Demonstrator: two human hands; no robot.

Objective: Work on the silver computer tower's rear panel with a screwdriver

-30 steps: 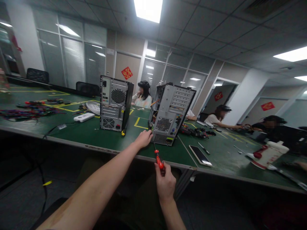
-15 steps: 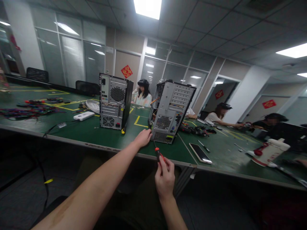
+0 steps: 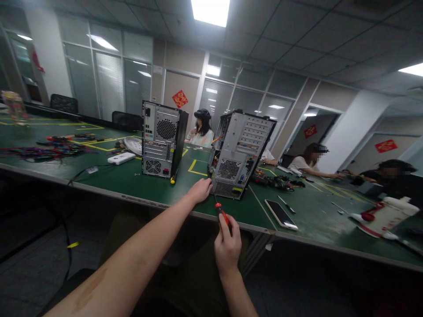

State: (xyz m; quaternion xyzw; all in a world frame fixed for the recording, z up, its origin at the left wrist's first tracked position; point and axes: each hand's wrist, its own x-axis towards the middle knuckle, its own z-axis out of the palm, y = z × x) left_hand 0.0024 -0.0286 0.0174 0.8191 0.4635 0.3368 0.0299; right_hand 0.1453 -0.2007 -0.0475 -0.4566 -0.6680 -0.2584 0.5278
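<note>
My right hand point(image 3: 228, 240) is closed round the red and black handle of a screwdriver point(image 3: 222, 212), whose shaft points up at the lower left corner of a computer case point(image 3: 228, 169). My left hand point(image 3: 201, 190) reaches to the same corner, its fingers bent against the lower left edge of the case; whether they pinch a small part there is hidden. The case stands tilted in view with its back panel facing me. A second computer case point(image 3: 157, 149) stands upright to the left, with a yellow-ended tool point(image 3: 172, 179) at its base.
A phone point(image 3: 280, 214) and a thin tool point(image 3: 287, 204) lie to the right. Beyond are cables point(image 3: 277, 181) and a white and red container point(image 3: 386, 215). On the left are a white power strip point(image 3: 121, 158) and a wire heap point(image 3: 49, 150). Several people sit across the green table point(image 3: 132, 185).
The whole view has shifted slightly, so the cases and table sit further right. Both hands keep nearly the same places at the case's lower corner, and the screwdriver is still in my right hand.
</note>
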